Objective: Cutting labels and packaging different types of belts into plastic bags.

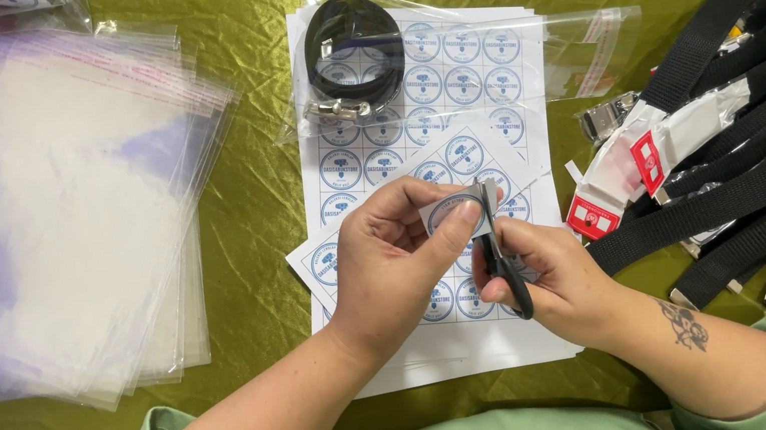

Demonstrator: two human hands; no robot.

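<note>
Above sticker sheets (481,59): left hand (389,254) pinching cut sticker strip (451,211), right hand (543,272) gripping upright scissors (497,248), blades touching strip's right edge.

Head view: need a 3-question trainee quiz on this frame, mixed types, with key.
1. True or false: the right hand holds black-handled scissors.
2. What does the left hand pinch?
A. a clear bag
B. a small cut label piece
C. a black strap
3. Fill in: the rolled black belt lies in a clear bag on top of the ____ sheets.

Key
1. True; the blades stand at the label piece.
2. B
3. sticker; the sticker sheets carry round blue prints. The stack of clear bags is left of them, the black straps to the right.
</note>
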